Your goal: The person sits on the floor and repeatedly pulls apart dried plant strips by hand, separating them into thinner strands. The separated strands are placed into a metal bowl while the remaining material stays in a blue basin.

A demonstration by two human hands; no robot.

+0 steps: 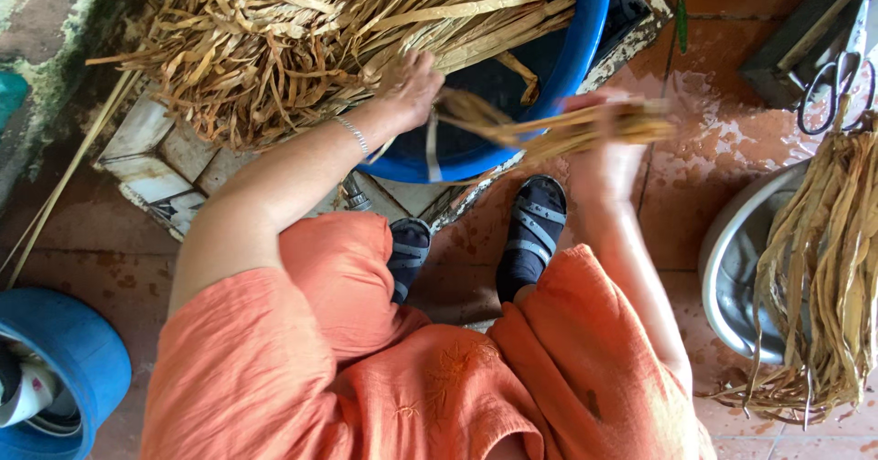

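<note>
Orange cloth over the person's knees (pixel 366 369) fills the near view, with dark sandals (pixel 476 245) on the red tiled floor (pixel 722 85) just beyond. At far left a small blue tub (pixel 64 359) sits by the knee. Further along, the left hand (pixel 412 85) reaches into the heap of dried leaf strips (pixel 302 39) spilling over the big blue basin (pixel 567 58), its grip loosely curled around a few strands. The right hand (pixel 599 149) pinches a gathered bundle of strips (pixel 576 126) above the feet, blurred. At right, a metal bowl (pixel 732 268) holds a sorted pile (pixel 828 268), scissors (pixel 828 90) beyond. Judging by the basin's fullness, most strips remain to be gathered.
</note>
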